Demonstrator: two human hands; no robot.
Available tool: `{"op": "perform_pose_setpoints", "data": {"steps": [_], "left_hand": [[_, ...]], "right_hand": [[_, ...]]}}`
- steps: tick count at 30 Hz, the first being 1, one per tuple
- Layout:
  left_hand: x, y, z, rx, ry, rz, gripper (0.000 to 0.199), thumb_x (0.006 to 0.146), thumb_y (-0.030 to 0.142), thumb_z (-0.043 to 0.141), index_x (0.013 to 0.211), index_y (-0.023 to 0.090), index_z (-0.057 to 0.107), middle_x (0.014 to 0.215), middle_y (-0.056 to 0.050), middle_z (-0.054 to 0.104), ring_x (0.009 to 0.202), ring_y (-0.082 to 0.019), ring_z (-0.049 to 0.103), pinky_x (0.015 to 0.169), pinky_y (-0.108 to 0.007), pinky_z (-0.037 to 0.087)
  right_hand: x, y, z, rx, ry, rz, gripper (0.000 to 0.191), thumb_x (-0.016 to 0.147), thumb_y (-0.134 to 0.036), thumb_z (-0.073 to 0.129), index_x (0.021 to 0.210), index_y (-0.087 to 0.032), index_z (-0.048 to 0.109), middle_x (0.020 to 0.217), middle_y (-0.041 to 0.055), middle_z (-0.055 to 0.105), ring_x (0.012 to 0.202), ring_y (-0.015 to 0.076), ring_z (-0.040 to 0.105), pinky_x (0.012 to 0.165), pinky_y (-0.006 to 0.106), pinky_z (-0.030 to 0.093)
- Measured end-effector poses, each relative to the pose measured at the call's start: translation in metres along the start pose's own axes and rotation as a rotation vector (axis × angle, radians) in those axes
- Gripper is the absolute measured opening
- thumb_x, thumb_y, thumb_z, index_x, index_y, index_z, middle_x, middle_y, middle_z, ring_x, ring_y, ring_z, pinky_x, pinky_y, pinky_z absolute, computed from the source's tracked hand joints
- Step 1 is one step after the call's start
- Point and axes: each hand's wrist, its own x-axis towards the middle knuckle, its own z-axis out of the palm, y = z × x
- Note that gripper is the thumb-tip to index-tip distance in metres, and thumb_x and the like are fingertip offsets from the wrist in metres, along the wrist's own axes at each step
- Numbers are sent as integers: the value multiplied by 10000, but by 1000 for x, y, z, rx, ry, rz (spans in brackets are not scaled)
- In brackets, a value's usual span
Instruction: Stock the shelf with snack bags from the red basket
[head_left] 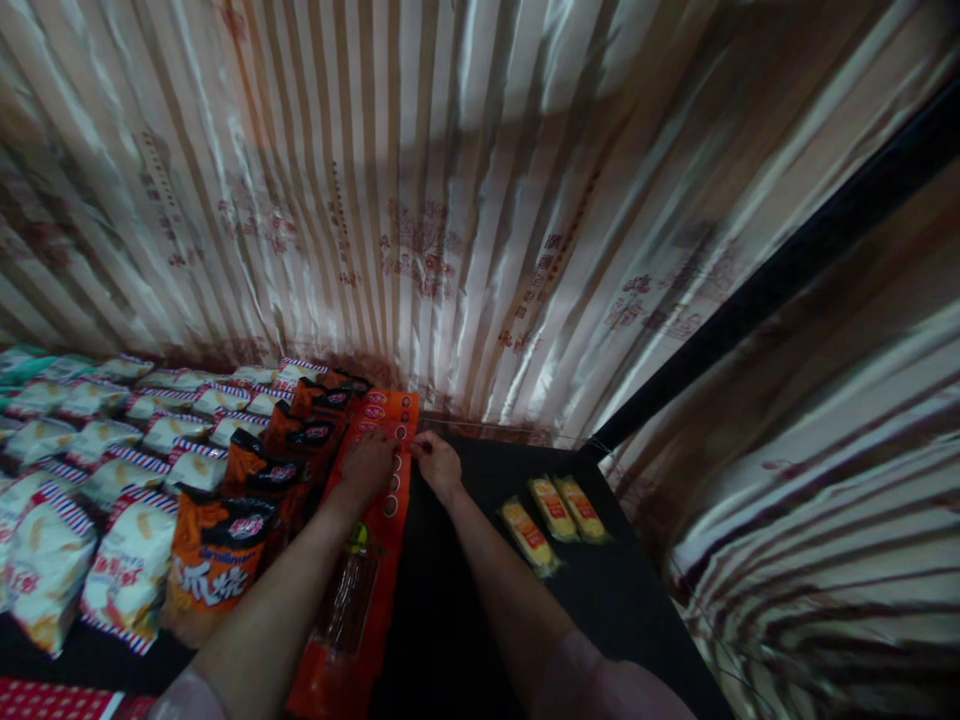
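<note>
A long red-orange packet (390,560) lies lengthwise on the black table (442,640), its clear window showing dark strips inside. On the upper part of this packet rests my left hand (369,462), its fingers bent near the right edge; whether they grip it is not clear. Just to the right, my right hand (436,462) has its thumb and fingertips pinched together at the same edge of the packet. The very tips are small and dim.
Rows of white snack bags (124,570) and orange-black bags (217,560) fill the left side. Three yellow wrapped packs (555,508) lie on the right. Behind hangs a striped curtain (420,200), with a black pole (720,300) slanting at the table's right corner.
</note>
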Motion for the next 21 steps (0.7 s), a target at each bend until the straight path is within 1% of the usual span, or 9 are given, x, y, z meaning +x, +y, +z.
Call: {"op": "perform_pose_setpoints", "data": {"steps": [4, 6, 8, 11, 13, 15, 17, 19, 21], "left_hand": [[3, -1, 2, -3, 14, 0, 290, 807, 170, 463, 1060, 215, 596, 1137, -89, 575, 1062, -204, 532, 892, -328, 416], [3, -1, 2, -6, 17, -4, 278, 822, 178, 449, 1053, 217, 597, 1145, -83, 574, 1069, -195, 529, 908, -329, 409], [4, -1, 2, -7, 19, -8, 272, 830, 184, 440, 1050, 218, 597, 1147, -80, 576, 1071, -193, 529, 904, -329, 413], [5, -1, 2, -7, 18, -11, 266, 826, 177, 442, 1036, 212, 602, 1133, -84, 585, 1077, -200, 528, 882, -324, 425], [6, -1, 2, -9, 21, -15, 270, 823, 164, 440, 1035, 208, 600, 1134, -88, 585, 1087, -203, 523, 884, -325, 424], [6, -1, 3, -14, 22, -15, 262, 819, 168, 449, 1031, 208, 599, 1135, -91, 585, 1091, -204, 521, 890, -331, 422], [6, -1, 3, -21, 23, -15, 255, 818, 184, 461, 1032, 209, 598, 1129, -92, 586, 1089, -203, 523, 899, -340, 418], [5, -1, 2, -28, 24, -15, 252, 822, 199, 461, 1033, 210, 598, 1131, -90, 585, 1086, -200, 524, 914, -348, 409], [5, -1, 2, -33, 26, -16, 250, 823, 198, 456, 1025, 211, 603, 1139, -83, 583, 1095, -195, 517, 931, -354, 398]], "right_hand": [[0, 9, -2, 10, -56, -150, 147, 800, -262, 535, 861, -291, 664, 927, -44, 672, 830, 114, 604, 732, 204, 426], [1, 12, -3, 4, -78, -202, 173, 803, -246, 525, 874, -281, 679, 958, -27, 669, 849, 122, 600, 742, 207, 425], [2, 13, -4, 13, -100, -233, 192, 808, -240, 510, 876, -269, 688, 942, -18, 674, 838, 125, 600, 735, 206, 423], [2, 11, -7, 24, -132, -244, 204, 815, -260, 494, 851, -249, 695, 843, -22, 682, 777, 122, 599, 683, 198, 414], [0, 8, -9, 16, -142, -220, 233, 825, -314, 480, 797, -233, 697, 744, -29, 670, 709, 118, 590, 621, 193, 397], [-2, 5, -11, 18, -143, -183, 335, 844, -409, 438, 739, -218, 693, 667, -29, 648, 652, 116, 577, 574, 193, 378], [-3, 3, -11, 28, -136, -172, 423, 850, -487, 400, 713, -211, 689, 654, -29, 642, 640, 115, 576, 567, 195, 374], [-4, 4, -9, 37, -137, -195, 369, 835, -481, 445, 743, -222, 691, 707, -38, 659, 677, 112, 587, 592, 190, 384], [-4, 4, -7, 41, -140, -207, 231, 805, -408, 531, 790, -238, 687, 771, -49, 674, 721, 105, 596, 623, 180, 393]]}}
